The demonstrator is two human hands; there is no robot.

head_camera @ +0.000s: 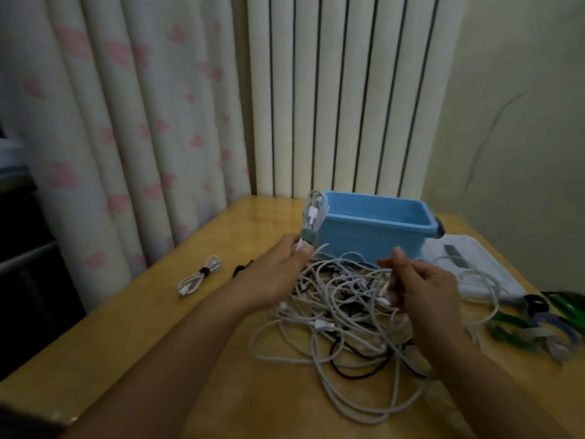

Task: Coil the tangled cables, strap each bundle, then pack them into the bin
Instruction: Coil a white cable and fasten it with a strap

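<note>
You can count one blue bin (pixel 373 231) on the worktop (pixel 133 327). You have two hands: a left hand (pixel 278 274) and a right hand (pixel 424 289). There are two strapped bundles: one bundle in your left hand (pixel 313 217) and one bundle lying flat (pixel 199 275). One big tangled pile (pixel 342 312) holds too many cables to count. The loose straps (pixel 535 324) look like maybe five.

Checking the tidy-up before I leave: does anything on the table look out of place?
Yes. One strapped white cable coil lies alone on the wooden table, left of the blue plastic bin, not in it. A tangled heap of white and black cables remains unsorted.
</note>
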